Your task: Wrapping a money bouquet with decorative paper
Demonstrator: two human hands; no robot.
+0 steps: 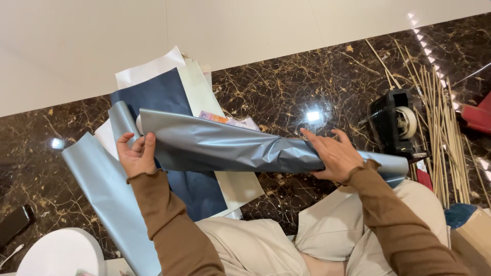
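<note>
- A white round stool-like thing [64, 253] and a dark phone [14, 224] lie at the far left on the dark marble floor [286, 87]; both are well apart from my arms.
- A long strip of silver-blue wrapping paper [105, 194] runs from my lap up the floor to my left hand, so its free edge takes the room on that side.
- My left hand [137, 153] has its grip pinched on the left end of the rolled silver-blue sheet [225, 145], thumb on the near side, fingers curled over the edge.
- Under the roll lie flat sheets: a navy sheet [158, 94], a white sheet [148, 69] and a cream sheet [197, 89], fanned against the pale wall [153, 30].
- The step in hand, as I judge it, is rolling or folding this sheet across my lap; the next move calls for both ends kept level so the crease at the middle does not deepen.
- My right hand [335, 153] lies with the grip spread, palm pressing the crumpled right part of the roll; it pinches nothing.
- Bare floor lies open beyond the roll, between the sheets and the black tape dispenser [396, 122].
- Thin bamboo sticks [440, 117] lie scattered just beside the dispenser, crowding the right edge; a red thing [478, 117] sits beyond them.
</note>
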